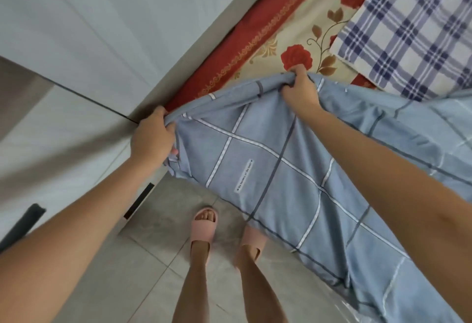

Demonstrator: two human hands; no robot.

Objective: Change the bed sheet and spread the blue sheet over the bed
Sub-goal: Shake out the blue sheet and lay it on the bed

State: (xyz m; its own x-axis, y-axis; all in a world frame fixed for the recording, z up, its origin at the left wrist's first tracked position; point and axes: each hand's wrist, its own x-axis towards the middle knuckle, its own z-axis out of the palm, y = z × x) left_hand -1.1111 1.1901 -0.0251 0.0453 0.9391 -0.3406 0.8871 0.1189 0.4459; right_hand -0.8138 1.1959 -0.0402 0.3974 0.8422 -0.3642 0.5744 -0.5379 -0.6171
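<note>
The blue sheet (281, 169), with white and dark grid lines, drapes over the bed's near side and hangs toward the floor. My left hand (150, 139) grips its bunched corner at the bed's left edge, beside the wardrobe. Farther up the bed, my right hand (300, 90) grips the sheet's top hem. Beyond the hem lies the old floral sheet (293, 36), cream with red roses and a red border. A blue-and-white plaid cloth (408, 31) lies on it at the upper right.
White wardrobe doors (76, 42) stand close on the left, leaving a narrow gap to the bed. Grey floor tiles (143, 271) lie below. My feet in pink slippers (203, 225) stand at the bed's side.
</note>
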